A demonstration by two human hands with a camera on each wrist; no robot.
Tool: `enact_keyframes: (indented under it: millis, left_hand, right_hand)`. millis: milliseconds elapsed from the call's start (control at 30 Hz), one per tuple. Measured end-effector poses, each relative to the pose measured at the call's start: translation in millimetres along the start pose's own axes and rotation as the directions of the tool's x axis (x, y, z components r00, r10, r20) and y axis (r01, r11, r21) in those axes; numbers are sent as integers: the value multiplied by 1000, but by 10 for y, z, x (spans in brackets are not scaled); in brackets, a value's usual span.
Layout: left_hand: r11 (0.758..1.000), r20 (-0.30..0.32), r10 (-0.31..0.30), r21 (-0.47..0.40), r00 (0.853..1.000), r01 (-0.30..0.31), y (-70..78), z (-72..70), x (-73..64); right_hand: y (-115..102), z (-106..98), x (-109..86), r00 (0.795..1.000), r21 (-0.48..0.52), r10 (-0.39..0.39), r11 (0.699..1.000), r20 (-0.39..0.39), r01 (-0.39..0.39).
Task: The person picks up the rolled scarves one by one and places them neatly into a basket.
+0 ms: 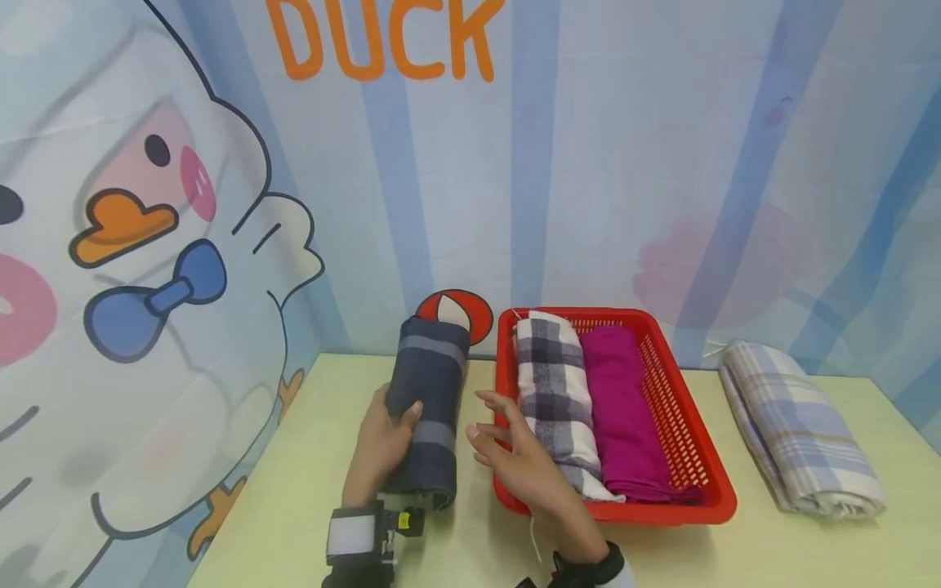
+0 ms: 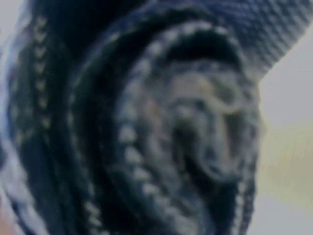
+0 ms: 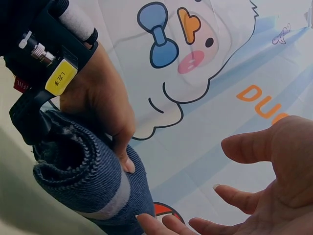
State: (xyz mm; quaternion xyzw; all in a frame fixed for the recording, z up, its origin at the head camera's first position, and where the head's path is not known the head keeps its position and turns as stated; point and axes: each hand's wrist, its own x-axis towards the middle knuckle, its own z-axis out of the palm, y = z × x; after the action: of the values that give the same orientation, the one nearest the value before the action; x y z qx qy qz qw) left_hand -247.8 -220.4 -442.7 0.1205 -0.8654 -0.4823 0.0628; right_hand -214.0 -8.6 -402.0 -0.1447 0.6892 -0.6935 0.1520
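On my head feed, the left hand (image 1: 384,437) grips the navy roll (image 1: 435,384) at seven o'clock — probably against unwinding. The right hand (image 1: 525,467), fingers spread, holds nothing at five.

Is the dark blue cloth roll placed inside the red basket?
No, the left hand holds the dark blue cloth roll beside the red basket, outside its rim.

Duck-printed backdrop (image 1: 625,147), seemingly cloth, behind a pale yellow table (image 1: 466,543)
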Motion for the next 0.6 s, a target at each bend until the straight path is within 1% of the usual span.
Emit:
enact_keyframes:
  millis: [267, 400, 600]
  left_hand:
    - [998, -32, -3, -59, 999, 1, 80, 18, 1]
    - [996, -44, -1, -87, 999, -3, 125, 23, -19]
    - [995, -70, 24, -92, 997, -31, 183, 27, -48]
  right_hand:
    - [-8, -6, -15, 1000, -3, 5, 1000, 0, -5]
    - [-11, -6, -29, 1000, 1, -7, 1000, -5, 7]
    - [-8, -10, -37, 1000, 9, -19, 1000, -5, 19]
